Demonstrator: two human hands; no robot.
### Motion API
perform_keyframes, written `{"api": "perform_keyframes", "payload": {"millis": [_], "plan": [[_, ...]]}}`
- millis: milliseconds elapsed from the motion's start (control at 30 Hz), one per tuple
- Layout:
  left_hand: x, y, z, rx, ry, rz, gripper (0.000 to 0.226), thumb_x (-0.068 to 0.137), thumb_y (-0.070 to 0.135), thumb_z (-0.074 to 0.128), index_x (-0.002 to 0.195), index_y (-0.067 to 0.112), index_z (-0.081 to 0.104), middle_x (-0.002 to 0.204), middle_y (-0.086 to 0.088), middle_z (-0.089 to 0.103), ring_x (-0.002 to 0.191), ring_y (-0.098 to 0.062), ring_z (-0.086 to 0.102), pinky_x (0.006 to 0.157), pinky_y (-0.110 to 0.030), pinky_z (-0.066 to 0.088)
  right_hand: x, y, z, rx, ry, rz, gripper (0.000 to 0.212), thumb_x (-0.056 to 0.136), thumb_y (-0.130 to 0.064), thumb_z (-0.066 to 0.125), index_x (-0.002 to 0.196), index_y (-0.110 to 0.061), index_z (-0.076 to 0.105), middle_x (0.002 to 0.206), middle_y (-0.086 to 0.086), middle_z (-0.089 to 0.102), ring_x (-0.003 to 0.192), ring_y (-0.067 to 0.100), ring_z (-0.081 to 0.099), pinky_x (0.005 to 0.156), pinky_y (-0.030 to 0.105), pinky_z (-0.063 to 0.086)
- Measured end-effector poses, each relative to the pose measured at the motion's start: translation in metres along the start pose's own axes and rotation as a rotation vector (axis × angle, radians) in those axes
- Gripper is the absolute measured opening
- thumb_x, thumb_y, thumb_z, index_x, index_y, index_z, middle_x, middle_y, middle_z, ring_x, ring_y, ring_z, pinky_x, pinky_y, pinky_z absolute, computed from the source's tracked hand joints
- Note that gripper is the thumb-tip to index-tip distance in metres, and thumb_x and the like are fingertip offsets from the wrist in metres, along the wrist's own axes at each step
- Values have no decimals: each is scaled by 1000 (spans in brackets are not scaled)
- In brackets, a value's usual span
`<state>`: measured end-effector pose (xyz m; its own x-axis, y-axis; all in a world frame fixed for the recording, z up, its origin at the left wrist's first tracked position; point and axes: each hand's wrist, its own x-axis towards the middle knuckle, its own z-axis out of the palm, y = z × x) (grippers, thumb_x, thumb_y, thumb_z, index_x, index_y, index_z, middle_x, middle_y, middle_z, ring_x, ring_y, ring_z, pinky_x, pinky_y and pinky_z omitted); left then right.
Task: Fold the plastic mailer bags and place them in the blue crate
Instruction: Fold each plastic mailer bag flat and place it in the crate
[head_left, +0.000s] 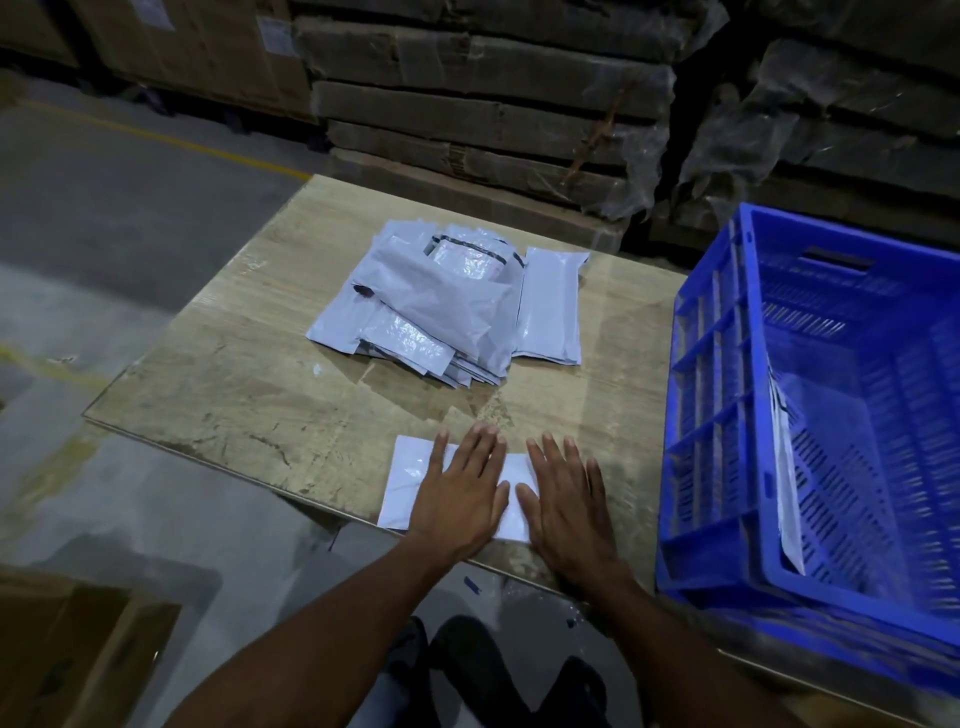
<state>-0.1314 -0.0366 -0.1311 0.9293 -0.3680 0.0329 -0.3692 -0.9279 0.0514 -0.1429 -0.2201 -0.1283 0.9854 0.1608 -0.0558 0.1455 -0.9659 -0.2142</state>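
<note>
— How many hands are counted?
— Two: a left hand (457, 493) and a right hand (569, 499), both laid flat on one folded mailer bag (410, 478).
— And the crates?
— One blue crate (727, 415) is seen, with one white mailer (787, 467) leaned against its inner wall.
— What of the unfolded mailers?
— One pile of grey mailer bags (441, 301) is counted on one wooden tabletop (260, 374); the number within the pile cannot be told, since they overlap.
— Boxes?
— One open cardboard box (78, 654) is counted at the lower left.
</note>
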Motion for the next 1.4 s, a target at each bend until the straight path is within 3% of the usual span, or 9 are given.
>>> {"api": "perform_keyframes", "payload": {"millis": [133, 267, 433, 533, 633, 1033, 1167, 1300, 1400], "plan": [[0, -2, 9, -75, 33, -13, 59, 104, 40, 30, 155, 13, 45, 161, -9, 43, 151, -24, 36, 122, -52, 28, -1, -3, 3, -27, 39, -14, 63, 104, -54, 14, 157, -24, 31, 165, 2, 25, 154, 24, 18, 121, 52, 22], [1, -2, 6, -133, 63, -38, 64, 103, 41, 32, 158, 9, 39, 161, -9, 43, 150, -23, 38, 120, -50, 35, 1, -7, -2, -127, 21, -3, 65, 106, -51, 11, 156, -17, 33, 165, 5, 26, 154, 30, 18, 119, 64, 12], [-4, -8, 7, -182, 48, -20, 65, 106, 43, 30, 155, 2, 42, 164, -12, 36, 154, -25, 31, 123, -46, 20, 0, -17, -3, -98, -13, -148, 56, 108, -42, 16, 156, -18, 34, 164, 0, 30, 155, 24, 8, 117, 64, 14], [-18, -21, 8, -83, 17, -11, 59, 105, 48, 32, 152, 17, 51, 163, -13, 38, 152, -37, 32, 122, -52, 20, -5, -16, -1, -114, -32, -137, 57, 107, -43, 12, 156, -23, 34, 163, -2, 32, 154, 29, 14, 117, 61, 21], [-31, -28, 6, -76, 15, -147, 63, 102, 61, 37, 156, 31, 43, 166, -11, 33, 152, -45, 27, 121, -66, 18, -5, -16, -4, -126, -45, -135, 55, 108, -45, 13, 158, -29, 28, 165, 3, 27, 153, 38, 16, 117, 62, 23], [-34, -24, 3, -92, -2, -201, 63, 96, 64, 45, 149, 31, 53, 165, -4, 37, 152, -50, 23, 116, -72, 21, -10, -20, -4, -84, 6, -91, 49, 106, -47, 28, 151, -34, 42, 165, 6, 26, 150, 44, 16, 118, 58, 23], [-32, -27, 2, -93, -43, -210, 64, 96, 66, 41, 149, 32, 53, 165, -3, 37, 152, -50, 24, 116, -73, 20, -9, -23, -7, -79, -46, -49, 53, 105, -53, 23, 154, -36, 35, 168, 5, 18, 152, 42, 10, 117, 61, 21], [-33, -33, -1, -130, -138, -147, 67, 102, 69, 21, 152, 34, 49, 166, -2, 36, 151, -48, 27, 115, -73, 20, -18, -13, -17, -125, -106, -169, 72, 100, -71, 20, 161, -31, 17, 169, -1, 2, 154, 38, -6, 118, 66, -5], [-25, -45, -5, -179, -205, -87, 66, 103, 68, 12, 157, 39, 36, 169, 2, 29, 154, -44, 22, 115, -74, 17, -25, 0, -22, -220, -151, -368, 76, 99, -69, 32, 159, -24, 24, 168, 3, 15, 154, 36, 13, 116, 64, 12]]}}
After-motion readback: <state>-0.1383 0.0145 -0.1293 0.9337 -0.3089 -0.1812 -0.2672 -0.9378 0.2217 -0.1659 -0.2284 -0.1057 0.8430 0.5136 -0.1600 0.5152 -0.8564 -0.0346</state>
